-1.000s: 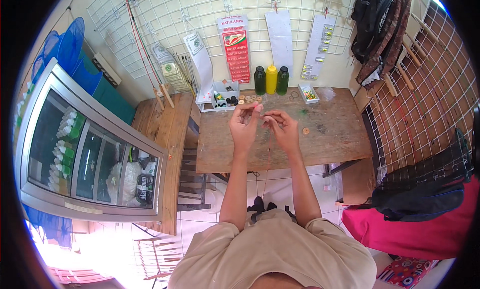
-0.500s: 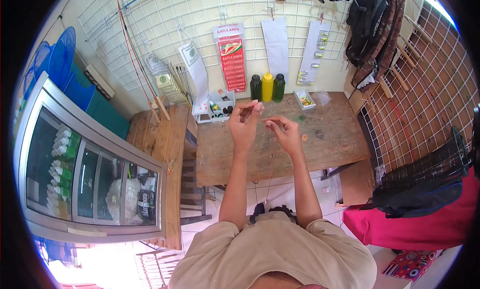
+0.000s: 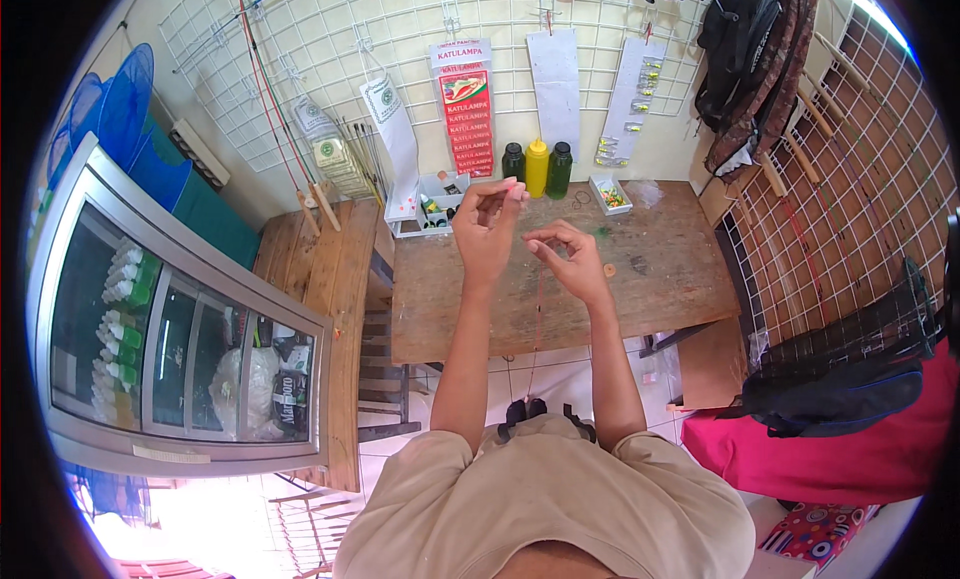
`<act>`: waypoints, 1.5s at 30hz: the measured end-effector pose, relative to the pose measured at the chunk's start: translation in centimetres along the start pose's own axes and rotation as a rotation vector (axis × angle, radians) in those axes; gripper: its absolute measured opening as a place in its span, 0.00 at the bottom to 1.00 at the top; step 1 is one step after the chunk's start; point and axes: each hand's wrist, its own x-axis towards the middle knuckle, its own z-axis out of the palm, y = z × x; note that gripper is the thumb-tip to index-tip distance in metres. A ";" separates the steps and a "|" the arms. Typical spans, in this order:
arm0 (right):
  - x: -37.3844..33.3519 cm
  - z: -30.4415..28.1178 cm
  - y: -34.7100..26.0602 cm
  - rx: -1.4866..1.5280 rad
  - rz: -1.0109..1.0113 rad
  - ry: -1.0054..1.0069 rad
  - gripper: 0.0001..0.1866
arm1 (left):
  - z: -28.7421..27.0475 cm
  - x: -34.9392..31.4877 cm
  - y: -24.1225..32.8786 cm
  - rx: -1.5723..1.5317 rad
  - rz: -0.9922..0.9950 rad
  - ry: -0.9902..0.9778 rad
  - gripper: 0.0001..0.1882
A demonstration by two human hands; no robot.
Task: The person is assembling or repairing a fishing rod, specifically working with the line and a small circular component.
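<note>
My left hand is raised over the workbench, its thumb and fingertips pinched on a small pink thing too tiny to make out further. Slightly lower and to the right, my right hand has thumb and forefinger closed together on a thin fishing line. The line hangs from those fingers past the bench's front edge toward my lap, with small dark bits along it. Whether the line also runs up to my left hand is too fine to see. Below both hands lies the worn wooden workbench.
At the bench's back stand two dark green bottles, a yellow squeeze bottle, a white organizer tray and a small white box of colourful bits. A glass display case stands left; bags hang right.
My left fingertips have risen a little, so the gap to my right hand is wider. The right hand has barely shifted and still pinches the line. The whole view has tilted slightly.
</note>
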 end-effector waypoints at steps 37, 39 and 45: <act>0.1 -4.0 1.3 -0.117 0.004 -0.033 0.07 | 3.4 -0.5 -1.9 0.007 0.015 0.039 0.08; 0.3 -4.3 1.2 -0.134 0.023 -0.032 0.08 | 3.5 -0.2 -2.4 -0.002 0.011 0.025 0.08; 0.8 -4.7 1.8 -0.140 0.075 -0.054 0.09 | 3.5 0.6 -3.6 0.008 -0.017 -0.006 0.08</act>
